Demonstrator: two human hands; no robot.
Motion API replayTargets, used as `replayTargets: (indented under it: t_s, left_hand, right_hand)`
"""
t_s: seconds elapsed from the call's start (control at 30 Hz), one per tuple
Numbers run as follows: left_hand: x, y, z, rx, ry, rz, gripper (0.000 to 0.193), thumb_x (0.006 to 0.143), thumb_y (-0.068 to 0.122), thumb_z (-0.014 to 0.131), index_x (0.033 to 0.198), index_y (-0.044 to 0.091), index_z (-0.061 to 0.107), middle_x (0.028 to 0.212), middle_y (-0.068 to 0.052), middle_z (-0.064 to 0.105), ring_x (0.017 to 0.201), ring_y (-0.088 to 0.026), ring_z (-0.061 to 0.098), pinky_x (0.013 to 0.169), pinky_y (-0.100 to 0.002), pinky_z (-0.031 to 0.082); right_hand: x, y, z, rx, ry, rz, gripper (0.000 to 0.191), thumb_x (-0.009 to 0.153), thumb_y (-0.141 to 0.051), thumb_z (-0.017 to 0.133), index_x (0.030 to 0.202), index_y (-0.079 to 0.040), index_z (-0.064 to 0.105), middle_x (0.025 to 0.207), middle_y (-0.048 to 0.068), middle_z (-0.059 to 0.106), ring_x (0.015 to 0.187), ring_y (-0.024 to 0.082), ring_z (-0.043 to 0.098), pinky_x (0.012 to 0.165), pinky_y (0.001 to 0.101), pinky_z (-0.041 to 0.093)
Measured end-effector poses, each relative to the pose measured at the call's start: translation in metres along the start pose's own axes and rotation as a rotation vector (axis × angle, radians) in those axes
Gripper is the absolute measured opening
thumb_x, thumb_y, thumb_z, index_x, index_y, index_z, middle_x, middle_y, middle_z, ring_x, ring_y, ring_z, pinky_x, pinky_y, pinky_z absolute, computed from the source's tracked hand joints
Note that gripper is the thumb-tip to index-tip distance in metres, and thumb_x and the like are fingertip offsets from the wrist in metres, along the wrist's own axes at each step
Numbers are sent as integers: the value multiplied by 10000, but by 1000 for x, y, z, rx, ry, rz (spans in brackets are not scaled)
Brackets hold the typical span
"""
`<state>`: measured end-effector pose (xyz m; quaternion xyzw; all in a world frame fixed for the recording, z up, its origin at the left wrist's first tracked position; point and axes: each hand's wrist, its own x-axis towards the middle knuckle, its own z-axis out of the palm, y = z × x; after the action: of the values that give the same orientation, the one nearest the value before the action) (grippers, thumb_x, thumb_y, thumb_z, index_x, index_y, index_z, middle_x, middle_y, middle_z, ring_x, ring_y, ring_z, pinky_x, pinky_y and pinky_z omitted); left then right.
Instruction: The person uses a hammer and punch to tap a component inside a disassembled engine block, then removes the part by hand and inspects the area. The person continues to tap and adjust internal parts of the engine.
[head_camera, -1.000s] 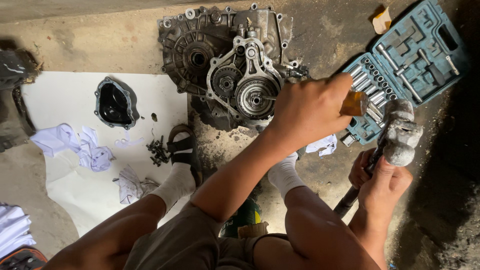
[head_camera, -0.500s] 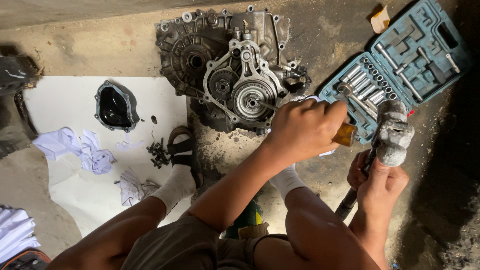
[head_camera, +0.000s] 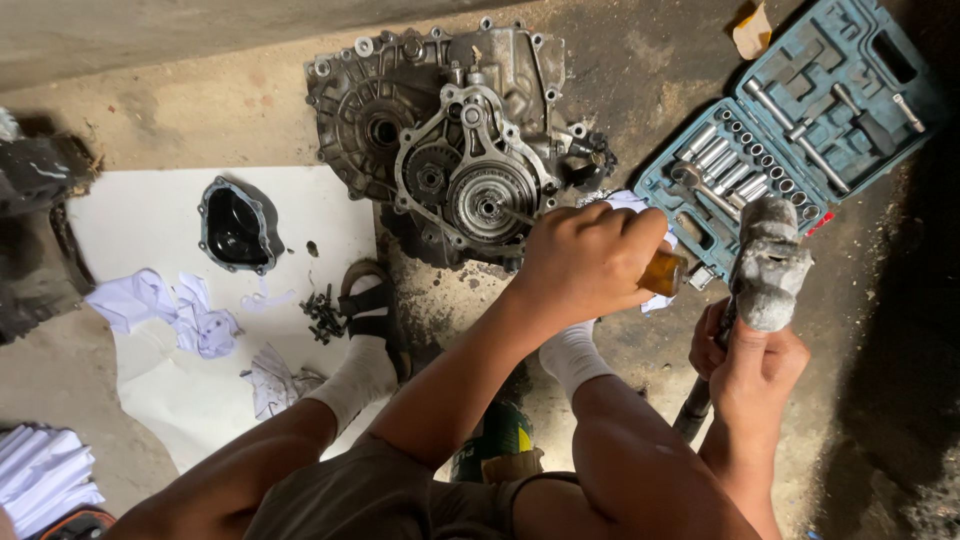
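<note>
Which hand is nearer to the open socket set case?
Right. The right hand grips a hammer just below the case's lower edge. The left hand holds an amber-handled screwdriver against the gearbox, a little further left of the case.

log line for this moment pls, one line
left hand: grips screwdriver, tip at gearbox hub | right hand: holds hammer raised | socket set: open beside

A green can with a yellow printed label (head_camera: 497, 442) stands on the floor between the person's legs, mostly hidden by the knees. An open teal plastic tool case (head_camera: 850, 70) lies at upper right. No signs or screens show anywhere.
</note>
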<state>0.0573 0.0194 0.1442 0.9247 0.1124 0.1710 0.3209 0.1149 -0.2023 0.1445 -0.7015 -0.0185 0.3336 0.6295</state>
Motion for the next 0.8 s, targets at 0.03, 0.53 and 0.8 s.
replayTargets:
  t_s: [0.03, 0.53, 0.8]
  left_hand:
    - [1, -1, -1, -7, 19, 6, 350, 763, 259, 884, 849, 121, 574, 629, -33, 634, 569, -167, 650, 503, -333, 520]
    - [6, -4, 7, 5, 74, 18, 353, 700, 138, 849, 833, 121, 522, 598, -24, 588, 540, -169, 617, 479, -331, 473]
    - [7, -2, 7, -66, 56, 20, 425, 640, 196, 890, 879, 89, 554, 629, -58, 641, 570, -205, 660, 492, -355, 502]
  right_hand:
    - [-1, 1, -1, -3, -11, -13, 585, 1077, -505, 573, 914, 55, 518, 671, 61, 480, 536, 92, 400, 483, 243, 276]
    - [-10, 13, -2, 90, -72, -58, 495, 1074, -429, 634, 968, 39, 513, 730, 83, 519, 583, 86, 405, 508, 244, 297]
    - [-11, 9, 2, 86, -88, -48, 505, 1095, -422, 621, 946, 47, 513, 703, 86, 511, 581, 88, 404, 516, 244, 292]
